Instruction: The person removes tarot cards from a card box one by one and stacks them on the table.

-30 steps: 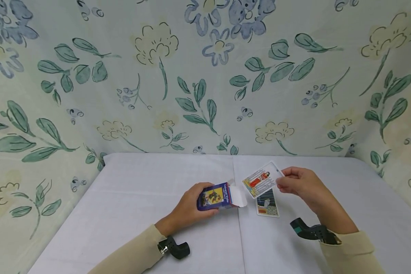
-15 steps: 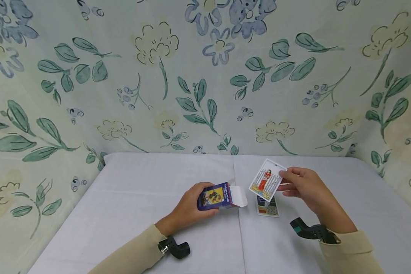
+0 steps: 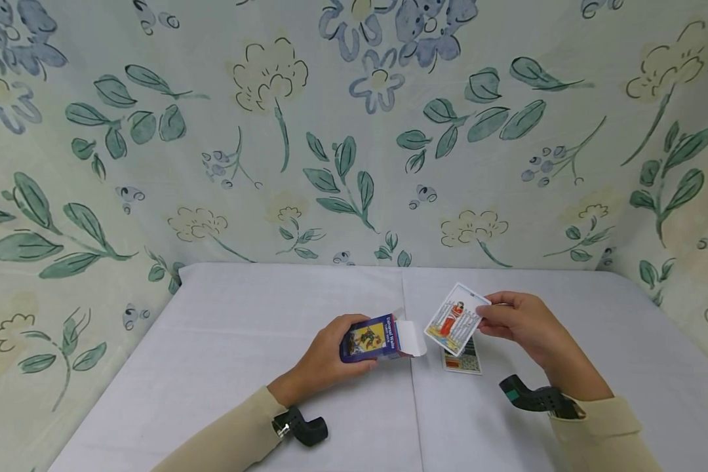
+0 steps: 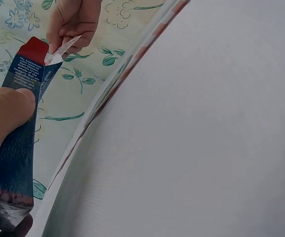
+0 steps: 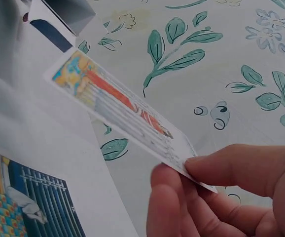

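My left hand [image 3: 324,360] grips a dark blue tarot card box [image 3: 370,339] over the table, its flap end facing right. In the left wrist view the thumb presses along the box's side [image 4: 19,143], and a red flap [image 4: 34,49] stands out at its end. Between thumb and fingers my right hand [image 3: 516,321] pinches a tarot card [image 3: 455,320] by one corner; a figure in red among upright staves is on it. Below that card another tarot card [image 3: 465,362] lies face up on the table, partly covered in the head view. Its dark striped picture [image 5: 39,192] shows in the right wrist view.
A white cloth covers the table [image 3: 259,295], with a crease running front to back near the middle. Behind and at the sides hangs a floral curtain [image 3: 354,131]. Each wrist wears a black camera mount [image 3: 301,427].
The right hand's card swung more upright and to the right, then dipped slightly back down and left over the card on the table. The left hand and box stay still.
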Available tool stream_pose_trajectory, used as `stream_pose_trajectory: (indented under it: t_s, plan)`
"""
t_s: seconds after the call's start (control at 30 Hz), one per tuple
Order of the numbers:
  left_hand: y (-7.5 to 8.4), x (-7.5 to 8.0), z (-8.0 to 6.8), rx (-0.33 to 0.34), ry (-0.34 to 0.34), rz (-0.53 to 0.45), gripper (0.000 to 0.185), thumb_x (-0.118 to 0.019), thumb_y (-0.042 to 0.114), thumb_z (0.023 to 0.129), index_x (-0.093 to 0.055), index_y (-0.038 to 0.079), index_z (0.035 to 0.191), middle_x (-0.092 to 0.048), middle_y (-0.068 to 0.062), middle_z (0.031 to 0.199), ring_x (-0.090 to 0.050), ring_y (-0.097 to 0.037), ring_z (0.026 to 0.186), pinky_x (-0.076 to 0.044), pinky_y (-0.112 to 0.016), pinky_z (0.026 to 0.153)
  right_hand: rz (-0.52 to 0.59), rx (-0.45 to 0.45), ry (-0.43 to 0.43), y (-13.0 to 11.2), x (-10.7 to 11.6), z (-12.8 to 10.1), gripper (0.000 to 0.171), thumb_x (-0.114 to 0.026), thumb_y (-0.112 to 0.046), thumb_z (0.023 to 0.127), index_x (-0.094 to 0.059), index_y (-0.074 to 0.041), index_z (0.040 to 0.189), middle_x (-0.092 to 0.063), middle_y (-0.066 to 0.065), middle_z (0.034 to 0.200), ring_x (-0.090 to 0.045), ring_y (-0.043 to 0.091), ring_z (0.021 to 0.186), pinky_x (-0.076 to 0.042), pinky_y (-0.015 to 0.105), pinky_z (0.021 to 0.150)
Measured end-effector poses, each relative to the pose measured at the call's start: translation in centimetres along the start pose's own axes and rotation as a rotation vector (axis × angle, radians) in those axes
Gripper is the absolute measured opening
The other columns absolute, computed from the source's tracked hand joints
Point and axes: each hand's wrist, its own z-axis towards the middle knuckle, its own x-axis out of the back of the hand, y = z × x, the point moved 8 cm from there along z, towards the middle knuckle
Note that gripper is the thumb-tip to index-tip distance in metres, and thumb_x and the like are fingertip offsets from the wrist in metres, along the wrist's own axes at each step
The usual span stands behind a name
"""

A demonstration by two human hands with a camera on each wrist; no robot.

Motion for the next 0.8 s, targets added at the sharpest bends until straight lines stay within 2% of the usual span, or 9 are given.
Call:
stream_pose_trajectory:
  t_s: [0.13, 0.27, 0.43, 0.6, 0.7, 0.8]
  plan:
    - [0.0, 0.0, 0.0, 0.001, 0.001, 0.001, 0.070, -0.076, 0.047, 0.079, -0.045, 0.020, 0.136, -0.053, 0.007, 0.126, -0.052, -0.007, 0.108, -0.047, -0.032, 0.092, -0.057, -0.015, 0.039, 0.6, 0.3, 0.3, 0.049, -0.062, -0.027, 0.095, -0.049, 0.010, 0.125, -0.063, 0.016, 0.104, -0.063, 0.026, 0.088, -0.055, 0.026, 0.075]
    - [-0.1, 0.0, 0.0, 0.002, 0.003, 0.003, 0.071, -0.077, 0.047, 0.079, -0.046, 0.020, 0.136, -0.053, 0.008, 0.126, -0.052, -0.007, 0.108, -0.047, -0.032, 0.092, -0.046, -0.064, 0.068, 1.4, 0.6, 0.6, 0.049, -0.060, -0.031, 0.096, -0.052, 0.009, 0.124, -0.064, 0.014, 0.100, -0.061, 0.028, 0.090, -0.054, 0.026, 0.075]
    - [-0.1, 0.0, 0.0, -0.001, 0.006, 0.006, 0.071, -0.077, 0.047, 0.078, -0.046, 0.020, 0.136, -0.053, 0.008, 0.126, -0.052, -0.007, 0.108, -0.047, -0.032, 0.092, 0.043, -0.083, 0.061, 2.0, 0.7, 0.7, 0.053, -0.051, -0.035, 0.100, -0.044, 0.007, 0.132, -0.062, 0.019, 0.112, -0.065, 0.028, 0.095, -0.054, 0.029, 0.079]
    - [-0.2, -0.1, 0.0, -0.003, 0.005, 0.008, 0.071, -0.076, 0.047, 0.079, -0.045, 0.020, 0.136, -0.053, 0.008, 0.126, -0.052, -0.007, 0.108, -0.047, -0.032, 0.092, 0.153, -0.069, 0.017, 2.1, 0.5, 0.8, 0.052, -0.044, -0.025, 0.104, -0.030, 0.009, 0.140, -0.051, 0.026, 0.118, -0.066, 0.023, 0.092, -0.051, 0.038, 0.086]
    - [-0.2, -0.1, 0.0, -0.003, 0.004, 0.008, 0.071, -0.076, 0.048, 0.079, -0.045, 0.020, 0.136, -0.053, 0.008, 0.126, -0.052, -0.007, 0.108, -0.047, -0.032, 0.093, 0.159, -0.074, 0.004, 2.3, 0.3, 0.9, 0.046, -0.047, -0.018, 0.102, -0.033, 0.010, 0.135, -0.048, 0.028, 0.122, -0.066, 0.021, 0.092, -0.050, 0.040, 0.087]
    - [-0.3, -0.1, 0.0, -0.004, 0.005, 0.010, 0.071, -0.076, 0.049, 0.079, -0.045, 0.020, 0.137, -0.052, 0.008, 0.126, -0.052, -0.007, 0.109, -0.047, -0.032, 0.093, 0.137, -0.098, 0.003, 2.7, 0.2, 1.1, 0.049, -0.056, -0.017, 0.098, -0.035, 0.009, 0.134, -0.045, 0.029, 0.129, -0.067, 0.022, 0.091, -0.051, 0.040, 0.087]
